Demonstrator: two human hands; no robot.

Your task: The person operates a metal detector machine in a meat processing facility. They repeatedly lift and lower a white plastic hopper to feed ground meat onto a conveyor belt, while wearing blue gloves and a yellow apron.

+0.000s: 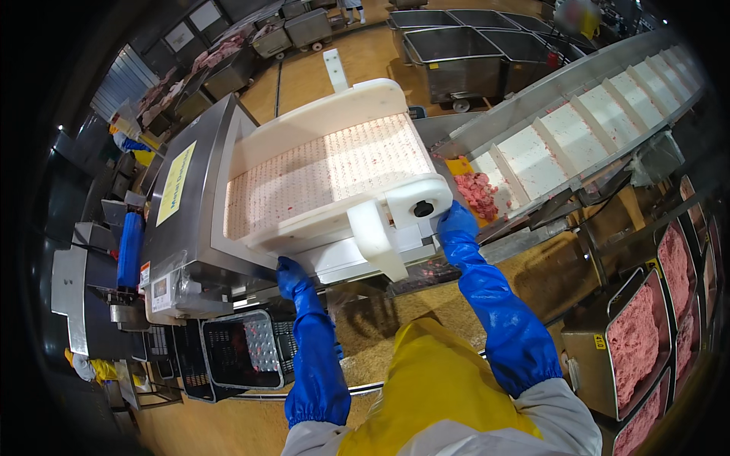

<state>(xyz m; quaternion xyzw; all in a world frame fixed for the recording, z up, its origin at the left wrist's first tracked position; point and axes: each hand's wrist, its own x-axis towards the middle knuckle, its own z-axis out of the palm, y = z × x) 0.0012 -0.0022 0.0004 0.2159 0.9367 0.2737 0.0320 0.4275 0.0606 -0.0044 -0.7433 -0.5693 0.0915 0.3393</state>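
Yellow apron [426, 372] nearest; left hand [292, 278] and right hand [458, 223] touch the conveyor [323, 118], grips unclear; its belt [327, 171], if running, could pinch.

Blue gloves [458, 226], glossy, wrinkled blue oversleeves [506, 315], yellow apron [435, 380], white sleeves [561, 414]

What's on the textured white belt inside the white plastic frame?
Scattered small pink-red specks lie on the textured white belt. Its underside is covered, as is anything inside the silver boxy metal housing beside it.
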